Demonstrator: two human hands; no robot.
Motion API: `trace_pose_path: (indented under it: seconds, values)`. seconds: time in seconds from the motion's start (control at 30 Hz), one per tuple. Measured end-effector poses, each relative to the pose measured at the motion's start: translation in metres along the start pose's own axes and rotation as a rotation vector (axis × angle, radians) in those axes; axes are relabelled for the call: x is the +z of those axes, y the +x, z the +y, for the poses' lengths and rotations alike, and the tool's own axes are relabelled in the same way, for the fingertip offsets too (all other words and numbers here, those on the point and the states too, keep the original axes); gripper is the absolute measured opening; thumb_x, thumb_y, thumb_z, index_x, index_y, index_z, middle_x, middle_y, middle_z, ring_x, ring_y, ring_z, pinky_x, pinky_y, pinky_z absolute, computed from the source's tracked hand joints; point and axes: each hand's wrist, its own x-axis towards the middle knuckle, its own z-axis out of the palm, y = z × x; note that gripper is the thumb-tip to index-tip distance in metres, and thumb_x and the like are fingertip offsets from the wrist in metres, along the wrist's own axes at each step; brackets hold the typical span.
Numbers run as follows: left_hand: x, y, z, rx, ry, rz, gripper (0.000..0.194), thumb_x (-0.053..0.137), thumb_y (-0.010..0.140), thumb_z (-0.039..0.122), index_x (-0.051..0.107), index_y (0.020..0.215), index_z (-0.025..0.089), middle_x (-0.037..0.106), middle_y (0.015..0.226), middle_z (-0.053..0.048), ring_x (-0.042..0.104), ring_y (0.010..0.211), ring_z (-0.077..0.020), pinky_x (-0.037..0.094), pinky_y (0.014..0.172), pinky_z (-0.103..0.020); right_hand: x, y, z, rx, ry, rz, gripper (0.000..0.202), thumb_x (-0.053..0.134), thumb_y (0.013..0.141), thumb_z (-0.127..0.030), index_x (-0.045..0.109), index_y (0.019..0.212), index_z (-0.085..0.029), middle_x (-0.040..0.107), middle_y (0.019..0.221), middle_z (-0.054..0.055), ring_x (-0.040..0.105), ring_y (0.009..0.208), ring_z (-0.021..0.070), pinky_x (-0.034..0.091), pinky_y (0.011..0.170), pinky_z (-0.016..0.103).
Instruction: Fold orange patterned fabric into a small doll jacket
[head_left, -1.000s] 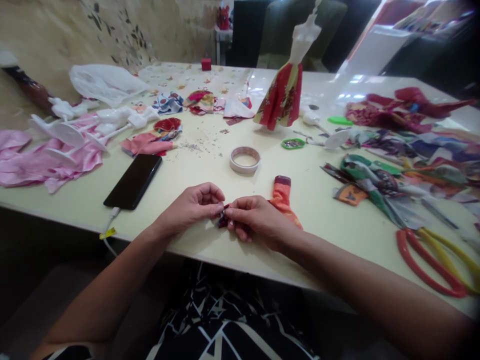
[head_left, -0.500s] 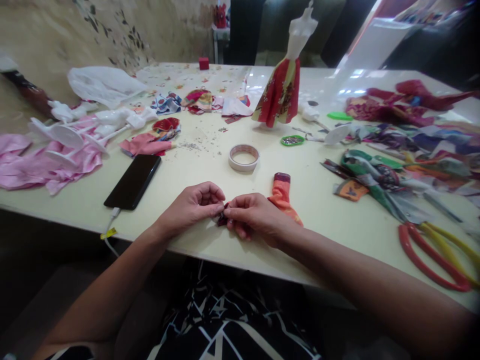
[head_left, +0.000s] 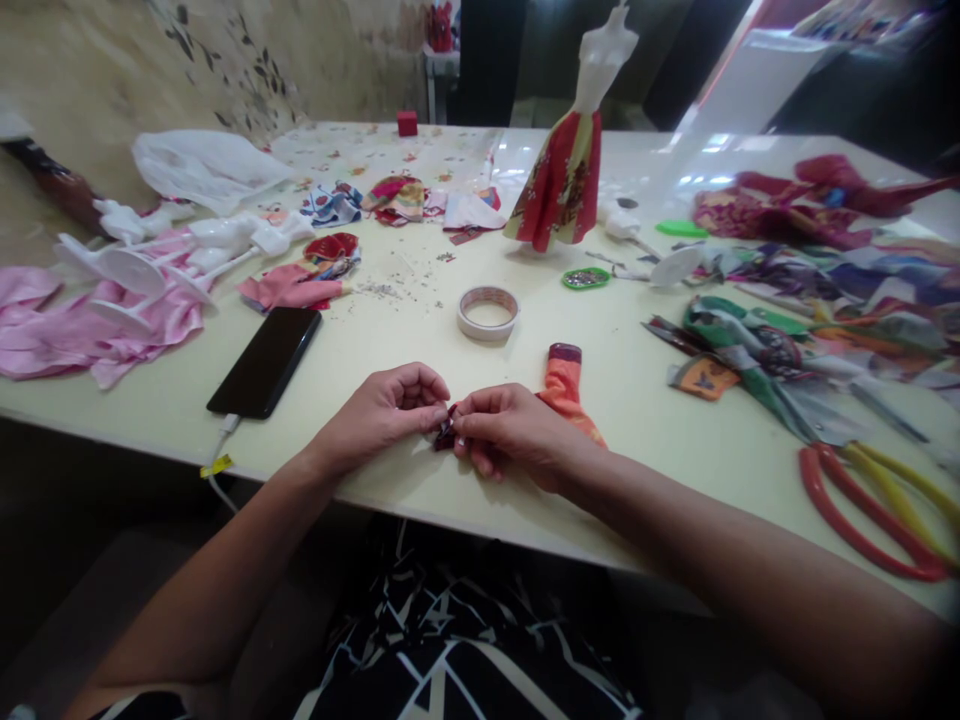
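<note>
Pale tabletop [head_left: 645, 410] spans the frame from left to right; a beige wall [head_left: 330, 60] with a dark leaf pattern stands at upper left.

Work position: a small dark fabric piece [head_left: 443, 438] is located just below the centre of the frame, near the front edge of the tabletop, between the two hands. Right-hand grip [head_left: 517, 428]: thumb and forefinger pressed together, clamped on the fabric piece. Left-hand grip [head_left: 390, 408]: fingers curled, with thumb and fingertips at the left edge of the same piece; whether they are clamped on it cannot be told. Finer detail of the piece is too small to read.

Adjacent items: an orange fabric item [head_left: 564, 378] with a dark red end lies just beyond the right hand, partly hidden by it. A roll of tape [head_left: 486, 328] lies flat above the hands, near the centre. A black phone [head_left: 266, 362] lies left of centre, with a white cable [head_left: 225, 428] connected at its lower end.

Outer items: a green tray [head_left: 606, 278] of small pieces is right of centre; behind it, a white dress form [head_left: 602, 60] stands upright in a red and yellow skirt [head_left: 556, 190]. Pink cloth [head_left: 169, 325] is at left. A red handle loop [head_left: 815, 460] is at lower right, below a fabric heap [head_left: 825, 270].
</note>
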Motion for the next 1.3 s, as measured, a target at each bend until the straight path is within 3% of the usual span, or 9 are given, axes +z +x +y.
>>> trace_pose_path:
  seconds: [0.33,0.97,1.3]
  values:
    - [-0.0011,-0.0010,0.0002,0.011,-0.012,-0.021,0.015,0.068,0.086,0.023,0.058,0.092,0.014,0.069,0.073,0.000,0.063,0.068,-0.0084,0.048,0.065,-0.019,0.0022,0.0000,-0.0020,0.005,0.001,0.014,0.021,0.054,0.086,-0.014,0.062,0.067,-0.014,0.061,0.058,0.000,0.048,0.038,0.0058,0.037,0.034,0.016]
    - [0.0009,-0.0017,0.0011,0.017,0.001,-0.010,0.015,0.067,0.086,0.023,0.057,0.090,0.014,0.067,0.075,-0.001,0.065,0.070,-0.0117,0.048,0.067,-0.023,0.0025,0.0007,-0.0004,0.004,0.021,0.013,0.016,0.053,0.077,-0.007,0.058,0.065,-0.016,0.060,0.056,-0.002,0.047,0.038,0.0056,0.036,0.033,0.015]
    - [0.0008,-0.0024,0.0003,0.019,-0.033,0.007,0.012,0.066,0.085,0.019,0.057,0.090,0.014,0.067,0.077,-0.001,0.066,0.071,-0.0125,0.049,0.069,-0.024,0.0022,-0.0008,-0.0011,-0.019,0.041,0.029,0.013,0.057,0.079,-0.013,0.059,0.067,-0.015,0.061,0.057,0.000,0.048,0.038,0.0062,0.037,0.034,0.016]
